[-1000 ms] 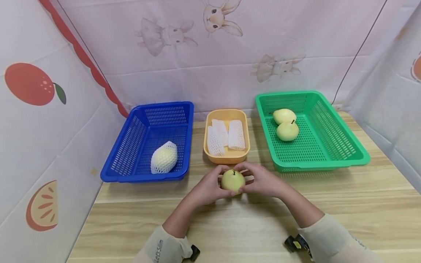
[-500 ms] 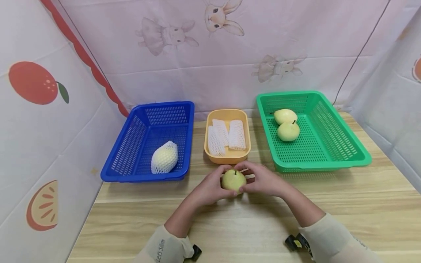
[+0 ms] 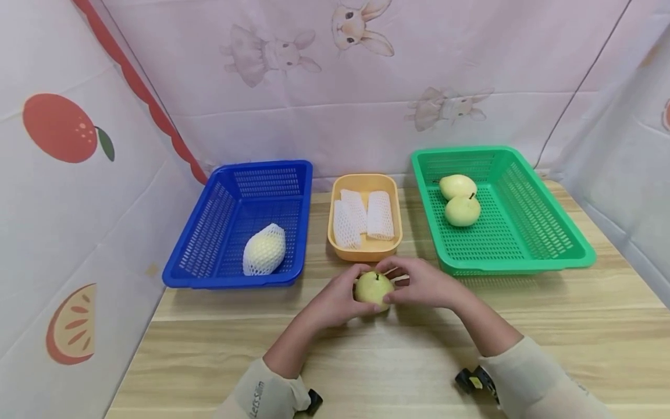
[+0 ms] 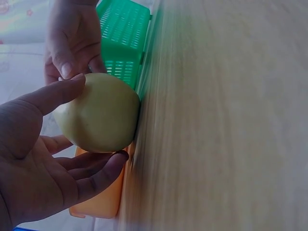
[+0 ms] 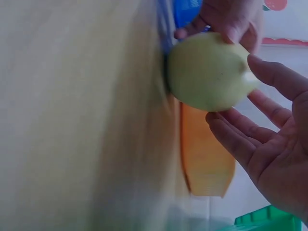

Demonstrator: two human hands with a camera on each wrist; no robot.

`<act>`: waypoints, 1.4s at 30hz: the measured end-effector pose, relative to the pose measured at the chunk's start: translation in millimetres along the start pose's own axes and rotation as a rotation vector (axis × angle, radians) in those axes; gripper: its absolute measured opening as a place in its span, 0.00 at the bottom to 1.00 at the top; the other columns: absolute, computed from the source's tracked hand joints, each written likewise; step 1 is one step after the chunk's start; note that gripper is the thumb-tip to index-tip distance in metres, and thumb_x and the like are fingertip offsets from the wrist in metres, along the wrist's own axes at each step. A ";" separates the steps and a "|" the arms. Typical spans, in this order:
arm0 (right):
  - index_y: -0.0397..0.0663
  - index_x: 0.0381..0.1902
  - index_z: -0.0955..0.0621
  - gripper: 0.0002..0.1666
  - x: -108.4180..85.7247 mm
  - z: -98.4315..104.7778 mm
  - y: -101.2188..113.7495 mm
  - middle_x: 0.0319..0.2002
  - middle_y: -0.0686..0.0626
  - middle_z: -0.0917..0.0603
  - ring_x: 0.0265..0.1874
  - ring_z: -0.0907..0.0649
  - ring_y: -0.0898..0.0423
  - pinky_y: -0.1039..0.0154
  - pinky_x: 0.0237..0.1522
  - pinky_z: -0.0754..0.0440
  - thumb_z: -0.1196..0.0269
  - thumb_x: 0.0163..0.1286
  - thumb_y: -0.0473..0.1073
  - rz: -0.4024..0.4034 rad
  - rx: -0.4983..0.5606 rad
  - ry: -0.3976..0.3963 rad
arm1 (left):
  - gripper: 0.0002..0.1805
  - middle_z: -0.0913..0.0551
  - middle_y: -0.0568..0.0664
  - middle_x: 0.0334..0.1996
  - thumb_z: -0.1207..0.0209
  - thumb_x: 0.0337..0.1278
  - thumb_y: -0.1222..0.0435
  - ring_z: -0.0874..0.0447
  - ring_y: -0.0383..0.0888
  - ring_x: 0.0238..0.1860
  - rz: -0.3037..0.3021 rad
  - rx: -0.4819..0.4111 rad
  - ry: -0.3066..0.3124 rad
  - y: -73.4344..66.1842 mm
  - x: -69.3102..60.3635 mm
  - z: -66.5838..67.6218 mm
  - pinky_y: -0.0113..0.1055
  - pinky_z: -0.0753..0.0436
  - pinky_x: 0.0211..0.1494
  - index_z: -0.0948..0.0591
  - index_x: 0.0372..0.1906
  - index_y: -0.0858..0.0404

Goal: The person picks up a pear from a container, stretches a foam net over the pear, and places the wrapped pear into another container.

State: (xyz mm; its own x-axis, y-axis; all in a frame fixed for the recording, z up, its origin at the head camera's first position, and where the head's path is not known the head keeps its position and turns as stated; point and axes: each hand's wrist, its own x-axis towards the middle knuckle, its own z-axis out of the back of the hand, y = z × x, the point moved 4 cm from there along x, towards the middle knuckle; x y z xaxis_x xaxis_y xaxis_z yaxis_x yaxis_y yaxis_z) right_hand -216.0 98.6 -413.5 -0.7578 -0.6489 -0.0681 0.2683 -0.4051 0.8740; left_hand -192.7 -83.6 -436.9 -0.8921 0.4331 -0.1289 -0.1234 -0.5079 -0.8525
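A yellow-green pear with a dark stem stands upright on the wooden table, between both hands. My left hand holds it from the left, thumb at the near side and fingers curving behind. From the right, my right hand grips the same pear, its thumb and fingertips at the skin in the right wrist view. Just behind is a small yellow-orange tray with white foam net sleeves lying in it.
A blue basket at the left holds one pear in a foam net. At the right, a green basket holds two bare pears, one being the nearer pear. A printed curtain hangs behind the table.
The head view has shifted slightly, so everything appears a little further right. Both hands stay around the pear, with no other clear movement.
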 end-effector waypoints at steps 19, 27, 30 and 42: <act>0.45 0.58 0.23 0.26 71.7 38.7 32.3 0.48 0.43 0.16 0.46 0.16 0.48 0.52 0.47 0.17 0.33 0.65 0.48 -0.048 -0.192 -0.325 | 0.39 0.22 0.49 0.56 0.27 0.48 0.54 0.23 0.43 0.51 0.018 0.076 -0.024 -1.6 0.0 -0.2 0.41 0.23 0.58 0.30 0.65 0.59; 0.44 0.61 0.24 0.32 101.7 32.7 23.6 0.51 0.41 0.16 0.49 0.16 0.45 0.50 0.50 0.18 0.34 0.64 0.54 -0.136 -0.312 -0.287 | 0.41 0.23 0.50 0.58 0.27 0.49 0.53 0.23 0.44 0.53 0.032 0.071 -0.032 -2.6 -2.5 0.6 0.44 0.24 0.60 0.31 0.67 0.59; 0.45 0.61 0.24 0.33 108.8 28.5 21.2 0.51 0.41 0.16 0.51 0.17 0.44 0.49 0.52 0.19 0.33 0.63 0.56 -0.162 -0.344 -0.266 | 0.41 0.23 0.50 0.58 0.27 0.49 0.52 0.23 0.43 0.53 0.036 0.079 -0.033 -1.7 -2.2 0.6 0.43 0.24 0.60 0.31 0.67 0.58; 0.45 0.57 0.21 0.28 117.3 19.7 20.0 0.47 0.42 0.14 0.48 0.16 0.45 0.52 0.51 0.18 0.30 0.61 0.47 -0.182 -0.362 -0.256 | 0.40 0.24 0.50 0.58 0.27 0.49 0.54 0.24 0.44 0.53 0.016 0.083 -0.040 -5.5 -2.1 0.6 0.42 0.24 0.58 0.31 0.67 0.59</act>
State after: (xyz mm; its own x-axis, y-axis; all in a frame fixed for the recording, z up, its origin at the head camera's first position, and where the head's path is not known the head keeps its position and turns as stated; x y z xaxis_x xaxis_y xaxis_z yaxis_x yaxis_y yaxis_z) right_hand -311.3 27.1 -394.5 -0.9218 -0.3852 -0.0438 0.2731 -0.7254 0.6319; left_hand -190.5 -82.2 -431.7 -0.9105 0.3954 -0.1209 -0.1429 -0.5754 -0.8053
